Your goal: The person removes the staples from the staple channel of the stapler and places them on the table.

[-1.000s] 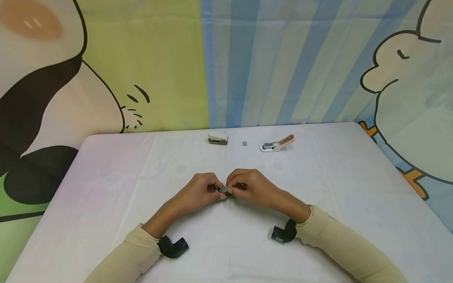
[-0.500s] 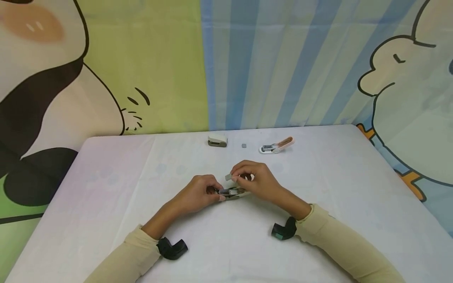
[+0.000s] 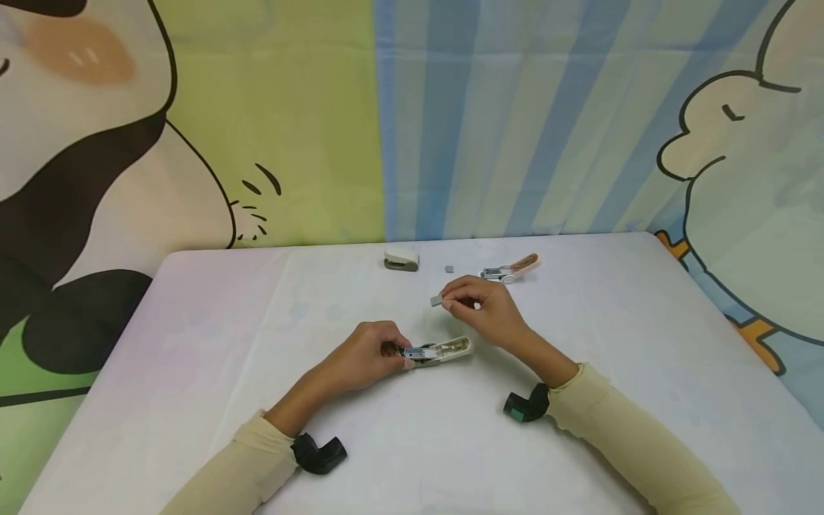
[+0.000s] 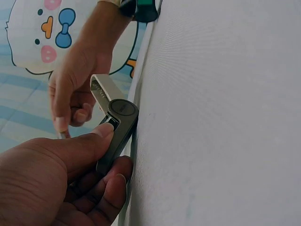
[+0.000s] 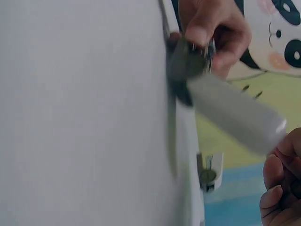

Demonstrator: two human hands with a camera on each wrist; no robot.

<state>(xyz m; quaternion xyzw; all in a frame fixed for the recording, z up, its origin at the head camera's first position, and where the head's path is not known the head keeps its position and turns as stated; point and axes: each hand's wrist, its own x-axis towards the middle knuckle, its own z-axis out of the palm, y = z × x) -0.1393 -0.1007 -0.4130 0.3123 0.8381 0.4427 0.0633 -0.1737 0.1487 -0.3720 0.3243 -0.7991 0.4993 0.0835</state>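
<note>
My left hand (image 3: pixel 370 352) grips the grey base of a small stapler (image 3: pixel 444 350), its thumb on top and fingers beneath. The stapler's off-white lid is swung back, baring the metal staple channel. Up close in the left wrist view, the thumb lies on the stapler (image 4: pixel 121 134) near its round hinge. Beyond and to the right, my right hand (image 3: pixel 486 307) pinches a small grey strip of staples (image 3: pixel 436 301) between thumb and fingertips, apart from the stapler. In the right wrist view its curled fingers (image 5: pixel 273 197) show at the edge; the staples are not visible there.
Toward the back of the white-covered table (image 3: pixel 212 343) sit a closed off-white and grey stapler (image 3: pixel 401 260), a little grey staple block (image 3: pixel 449 269) and an opened pink and white stapler (image 3: pixel 511 270). A printed curtain (image 3: pixel 322 129) hangs behind the table.
My right hand has lifted off the stapler with the staple strip, moving away and to the right. The opened lid, partly covered before, now shows. My left hand keeps its grip nearly in place.
</note>
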